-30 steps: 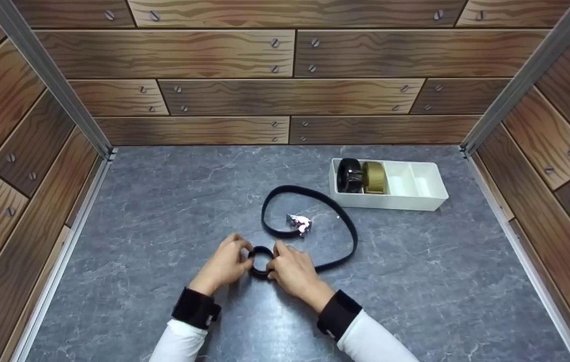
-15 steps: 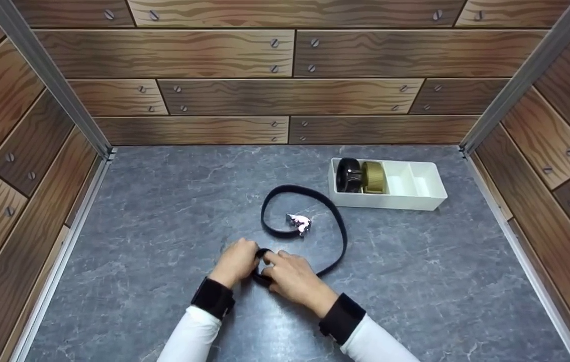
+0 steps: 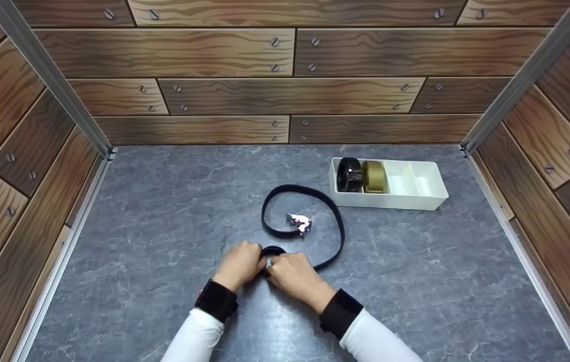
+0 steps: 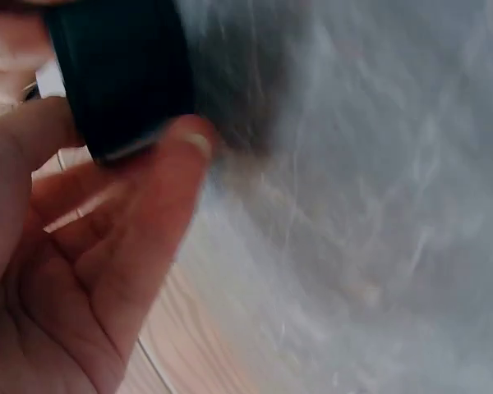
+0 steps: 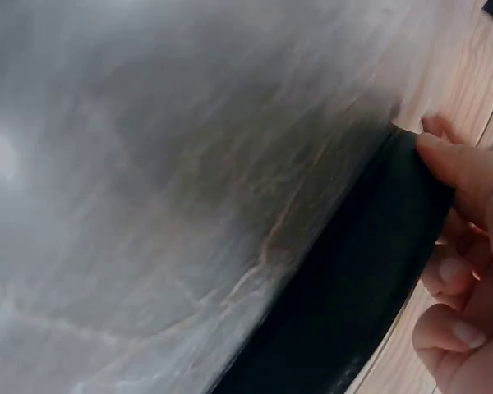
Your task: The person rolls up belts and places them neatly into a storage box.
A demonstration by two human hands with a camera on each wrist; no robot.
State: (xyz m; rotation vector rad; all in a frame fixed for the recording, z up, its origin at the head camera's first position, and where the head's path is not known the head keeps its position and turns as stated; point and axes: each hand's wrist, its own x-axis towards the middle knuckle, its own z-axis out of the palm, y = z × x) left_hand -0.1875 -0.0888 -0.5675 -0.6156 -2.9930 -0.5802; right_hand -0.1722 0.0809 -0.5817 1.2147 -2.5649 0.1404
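A black belt lies on edge on the grey marbled floor, curving round to a shiny buckle at its inner end. Its other end is rolled into a small coil between both hands. My left hand holds the coil's left side; in the left wrist view, thumb and fingers pinch the black strap. On the coil's right side, my right hand grips the belt. The right wrist view has thumb and fingers pinching the strap. Fingers hide much of the coil in the head view.
A white compartment box stands at the back right. Inside are a black rolled belt and an olive rolled strap, side by side at its left. Wood-patterned walls enclose the surface on the back and sides.
The coil has shifted slightly right and the belt's outer curve has drawn inward to the left. The left hand has moved right, nearer the right hand, and its fingers have changed their grip.
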